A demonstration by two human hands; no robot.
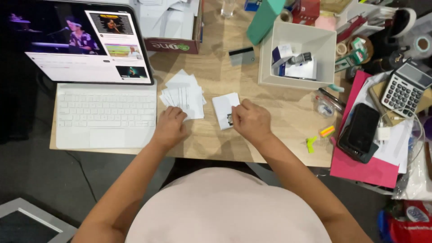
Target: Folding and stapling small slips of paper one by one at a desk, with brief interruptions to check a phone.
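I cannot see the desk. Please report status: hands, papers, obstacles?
Left hand on paper stack. Right hand pinching small clip on folded paper. White box behind, apart.

Two hands are over the desk: the left hand (169,126) and the right hand (250,120). There is one tablet screen (81,41), one white keyboard (104,113), one fanned pile of white paper slips (184,94), and one separate small white stack (224,109) with a single black binder clip (230,119) on it. One white open box (297,54), one calculator (405,89), one black phone (359,132), one pink folder (360,168) and one cardboard box (173,27) complete the count.
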